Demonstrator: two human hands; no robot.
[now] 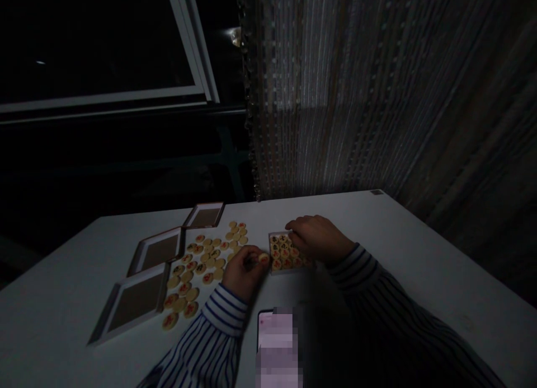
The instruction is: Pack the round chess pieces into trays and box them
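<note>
Between the thumb and fingers of my left hand (245, 270) is a round Chinese chess piece (263, 257) with a red character, just left of a shallow box (289, 272). Rows of chess pieces (286, 253) with black and red characters lie inside that box. My right hand (316, 238) is over the box's right side, its fingers curled down toward the back rows; what they hold, if anything, is hidden. Left of my left hand, many loose chess pieces (205, 258) are spread on the white table (344, 209), some showing characters, others blank.
Three shallow trays or lids (138, 302) with brown insides stand in a slanting row at the left. A phone (277, 343) with a lit screen lies at the near edge. A beaded string curtain (327, 97) hangs behind the table, beside a dark window (100, 41).
</note>
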